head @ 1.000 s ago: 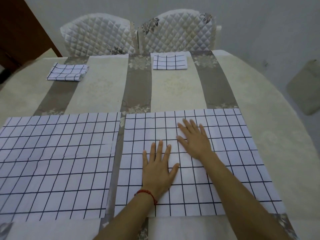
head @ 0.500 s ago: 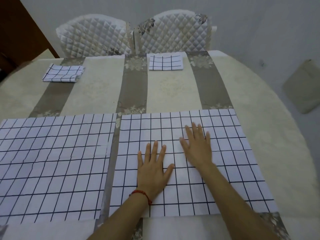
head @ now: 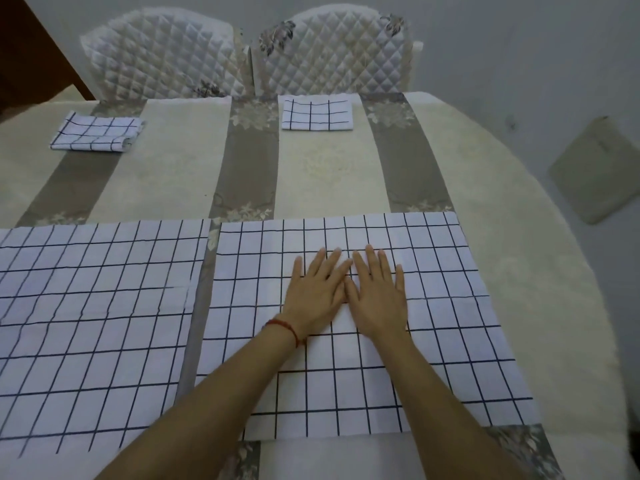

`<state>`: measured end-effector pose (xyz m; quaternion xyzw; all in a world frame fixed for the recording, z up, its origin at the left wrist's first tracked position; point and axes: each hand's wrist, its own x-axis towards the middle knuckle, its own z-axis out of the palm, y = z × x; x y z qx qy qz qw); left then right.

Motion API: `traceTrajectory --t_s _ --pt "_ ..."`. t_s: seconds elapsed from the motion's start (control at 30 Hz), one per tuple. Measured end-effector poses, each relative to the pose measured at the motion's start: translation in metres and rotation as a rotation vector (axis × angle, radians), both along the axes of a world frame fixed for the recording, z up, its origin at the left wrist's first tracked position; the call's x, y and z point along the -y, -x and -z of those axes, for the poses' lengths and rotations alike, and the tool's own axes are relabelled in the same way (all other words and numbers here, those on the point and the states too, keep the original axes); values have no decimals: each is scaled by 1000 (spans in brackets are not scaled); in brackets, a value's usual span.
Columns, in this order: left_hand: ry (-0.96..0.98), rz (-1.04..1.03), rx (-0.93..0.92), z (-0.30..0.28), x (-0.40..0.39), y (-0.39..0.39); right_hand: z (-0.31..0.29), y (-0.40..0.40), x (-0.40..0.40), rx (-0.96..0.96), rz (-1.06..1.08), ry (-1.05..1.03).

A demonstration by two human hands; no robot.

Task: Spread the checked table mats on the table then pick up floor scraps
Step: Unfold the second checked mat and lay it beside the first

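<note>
Two white mats with dark checks lie spread flat at the near side of the table: the left mat [head: 90, 323] and the right mat [head: 450, 341]. My left hand [head: 313, 292], with a red string at the wrist, and my right hand [head: 377, 296] press palm-down side by side on the middle of the right mat, fingers apart, thumbs touching. Two more checked mats lie folded at the far side: one at the far left [head: 95, 136], one at the far middle [head: 317, 115].
The table [head: 526, 258] is oval, covered with a cream and grey-brown striped cloth. Two quilted white chairs [head: 162, 55] [head: 332, 51] stand behind its far edge. A beige cushion [head: 594, 168] lies on the floor to the right. A dark wooden door is at the far left.
My left hand has slid forward and to the right across the right mat until it lies beside my right hand. The mats have stayed in place.
</note>
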<state>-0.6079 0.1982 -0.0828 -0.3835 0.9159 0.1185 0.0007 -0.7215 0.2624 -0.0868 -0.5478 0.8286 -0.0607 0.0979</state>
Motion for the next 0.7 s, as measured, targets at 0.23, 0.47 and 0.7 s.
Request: traceTrajectory --t_s 0.23,0.47,0.7 --pt "-1 -254 55 3 55 -37 1 1 -1 22 -1 22" --pt "40 -405 -39 -9 0 -48 2 1 -1 13 1 36" --pt "-14 -235 70 11 -72 -55 0 1 -2 31 1 21"
